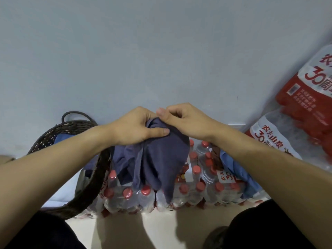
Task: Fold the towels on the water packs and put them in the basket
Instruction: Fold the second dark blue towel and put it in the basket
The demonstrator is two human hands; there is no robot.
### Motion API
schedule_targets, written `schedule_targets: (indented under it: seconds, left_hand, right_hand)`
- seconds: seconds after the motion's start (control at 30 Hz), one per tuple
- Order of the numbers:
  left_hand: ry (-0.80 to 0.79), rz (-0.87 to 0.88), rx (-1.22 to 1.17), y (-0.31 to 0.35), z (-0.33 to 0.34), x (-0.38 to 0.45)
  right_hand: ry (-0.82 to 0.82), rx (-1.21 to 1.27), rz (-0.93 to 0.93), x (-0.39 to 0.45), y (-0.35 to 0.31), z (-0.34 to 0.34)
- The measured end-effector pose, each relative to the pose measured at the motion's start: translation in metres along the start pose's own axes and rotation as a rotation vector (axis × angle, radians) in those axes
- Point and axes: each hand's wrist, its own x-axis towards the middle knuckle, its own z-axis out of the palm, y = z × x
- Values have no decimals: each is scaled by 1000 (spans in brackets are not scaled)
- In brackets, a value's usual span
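Here we hold one dark blue towel point(161, 159) up by its top edge with both hands. Our left hand point(136, 128) has its thumb and fingers point(158, 131) curled round the bunched cloth; our right hand point(183, 121) pinches the same edge just beside it. The towel hangs down over the water packs point(179, 193) with red caps, its lower tip reaching the front row of bottles. A lighter blue towel point(237, 173) lies on the packs at right. The dark wicker basket point(86, 187) sits just left of the packs, with cloth inside.
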Motion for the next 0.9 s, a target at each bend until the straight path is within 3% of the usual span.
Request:
schedule_targets:
  seconds: [0.2, 0.4, 0.47, 0.57, 0.67, 0.9]
  left_hand:
    - [34, -98, -457, 1, -9, -4]
    - [227, -117, -537, -2, -19, -3]
    - [179, -168, -538, -5, -23, -4]
    - [-38, -294, -553, -7, -20, -10]
    - [-169, -279, -497, -6, -9, -11]
    - [78, -169, -585, -1, 0, 3]
  right_hand:
    - [-220, 194, 182, -9, 21, -13]
    - [-185, 628, 263, -10, 35, -20]
    - [-86, 703, 242, -10, 37, -20]
    - [36, 723, 185, -10, 34, -23]
    - [25, 648, 98, -9, 26, -21]
    - [10, 546, 100, -6, 20, -15]
